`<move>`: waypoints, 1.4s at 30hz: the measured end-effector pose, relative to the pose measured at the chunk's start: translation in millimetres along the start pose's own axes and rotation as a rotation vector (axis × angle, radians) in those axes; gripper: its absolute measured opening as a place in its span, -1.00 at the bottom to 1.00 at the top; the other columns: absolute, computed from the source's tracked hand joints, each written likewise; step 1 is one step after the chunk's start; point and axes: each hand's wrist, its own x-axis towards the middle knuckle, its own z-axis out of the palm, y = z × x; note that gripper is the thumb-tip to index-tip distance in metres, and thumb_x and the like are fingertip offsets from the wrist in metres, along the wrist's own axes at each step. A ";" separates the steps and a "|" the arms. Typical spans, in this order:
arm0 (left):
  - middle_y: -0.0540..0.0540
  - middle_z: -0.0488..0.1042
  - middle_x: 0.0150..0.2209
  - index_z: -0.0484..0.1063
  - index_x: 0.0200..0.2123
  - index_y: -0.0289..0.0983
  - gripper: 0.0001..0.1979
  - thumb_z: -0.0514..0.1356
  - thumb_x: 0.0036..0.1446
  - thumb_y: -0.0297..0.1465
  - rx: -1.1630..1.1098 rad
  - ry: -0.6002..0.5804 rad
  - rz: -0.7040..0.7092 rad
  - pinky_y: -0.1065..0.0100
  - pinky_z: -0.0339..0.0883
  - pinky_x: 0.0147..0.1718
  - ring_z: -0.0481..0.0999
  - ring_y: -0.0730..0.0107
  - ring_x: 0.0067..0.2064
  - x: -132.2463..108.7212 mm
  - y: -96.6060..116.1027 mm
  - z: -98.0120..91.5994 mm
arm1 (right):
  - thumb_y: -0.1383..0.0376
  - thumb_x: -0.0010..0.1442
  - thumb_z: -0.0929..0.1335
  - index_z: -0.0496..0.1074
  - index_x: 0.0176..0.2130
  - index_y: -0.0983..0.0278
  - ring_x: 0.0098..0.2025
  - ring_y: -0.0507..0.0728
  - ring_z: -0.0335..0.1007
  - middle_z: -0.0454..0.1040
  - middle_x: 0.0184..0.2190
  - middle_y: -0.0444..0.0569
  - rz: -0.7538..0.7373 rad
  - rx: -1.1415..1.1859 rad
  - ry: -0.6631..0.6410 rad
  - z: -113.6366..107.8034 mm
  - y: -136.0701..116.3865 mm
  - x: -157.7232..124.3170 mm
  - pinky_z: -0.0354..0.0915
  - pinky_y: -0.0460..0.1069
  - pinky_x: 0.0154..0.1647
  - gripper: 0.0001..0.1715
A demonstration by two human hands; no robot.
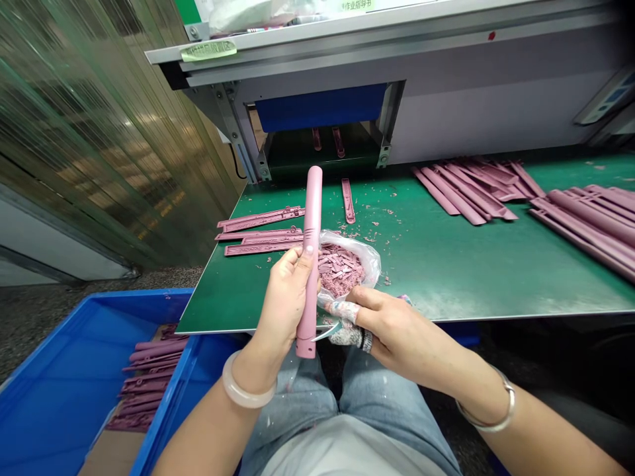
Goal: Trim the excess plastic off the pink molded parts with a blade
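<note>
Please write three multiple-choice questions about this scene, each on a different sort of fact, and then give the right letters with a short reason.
1. Where is the clear plastic bag of pink plastic scraps?
A) On the person's lap
B) On the green work mat
C) Inside the machine

2. What colour is the smooth bangle on the left wrist?
A) Black
B) Milky white
C) Red

3. How is the left hand holding the long pink plastic part?
A) Gripping it upright
B) Pressing it flat on the mat
C) Pushing it into the bag

1: B, the bag rests on the mat's near edge.
2: B, the band looks pale and milky.
3: A, the fingers wrap the part, which stands on end.
</note>
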 end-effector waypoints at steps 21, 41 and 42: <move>0.14 0.16 -0.62 0.24 -0.41 -0.25 -0.75 0.15 0.21 -0.22 -0.180 0.197 0.086 0.59 0.10 -0.73 0.13 0.63 -0.66 0.1 2.2 3.0 | 0.56 0.07 0.19 0.36 -0.11 0.32 -0.20 0.21 0.38 0.37 -0.20 0.13 0.109 0.026 0.245 35.3 -10.3 -10.1 0.34 0.04 -0.25 -0.59; -0.26 0.46 0.05 0.36 0.09 -0.20 -0.64 0.12 0.22 -0.44 1.479 -0.327 0.852 -0.17 -0.02 0.19 0.37 -0.05 0.15 -18.3 28.3 -37.5 | 0.41 0.24 0.16 0.14 -0.41 0.23 -0.48 0.03 0.11 0.20 -0.52 -0.16 0.040 0.335 0.244 8.1 4.7 12.3 0.05 -0.08 -0.45 -0.82; -0.20 0.53 -0.10 0.41 0.01 -0.22 -0.70 0.07 0.24 -0.48 1.415 -0.417 0.789 -0.01 0.20 0.10 0.50 0.08 -0.02 -19.6 30.3 -37.0 | 0.39 0.26 0.16 0.17 -0.36 0.23 -0.45 0.04 0.16 0.24 -0.50 -0.15 0.045 0.342 0.259 4.4 4.9 12.3 0.09 -0.07 -0.43 -0.86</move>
